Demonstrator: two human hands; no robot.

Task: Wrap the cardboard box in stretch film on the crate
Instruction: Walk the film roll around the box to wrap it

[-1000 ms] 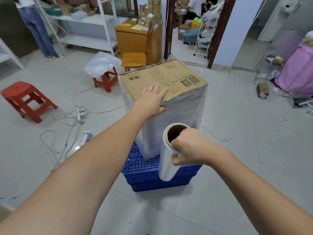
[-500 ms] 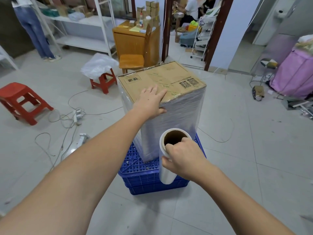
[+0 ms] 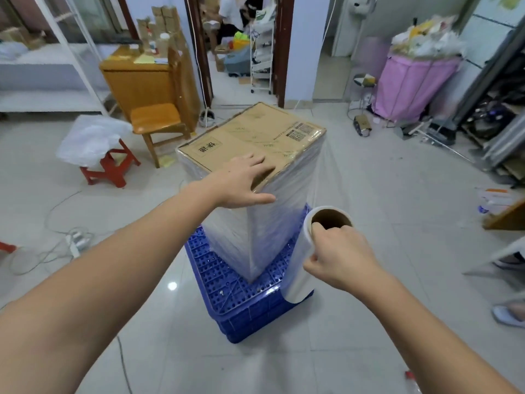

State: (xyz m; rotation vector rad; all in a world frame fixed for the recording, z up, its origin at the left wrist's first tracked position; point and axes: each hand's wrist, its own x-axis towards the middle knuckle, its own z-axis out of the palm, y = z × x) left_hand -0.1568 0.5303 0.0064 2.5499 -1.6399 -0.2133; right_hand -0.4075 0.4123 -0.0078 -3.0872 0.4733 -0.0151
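Crate [image 3: 227, 282] | left hand [image 3: 241, 184] flat on box [image 3: 255, 132] | right hand [image 3: 338, 258] grips film roll [image 3: 301, 268]

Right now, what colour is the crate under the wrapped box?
Blue. The crate has a perforated top, seen best in the head view.

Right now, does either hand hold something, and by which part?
The right hand grips the stretch film roll at its upper end, a finger hooked inside the core. The left hand only presses flat on the cardboard box.
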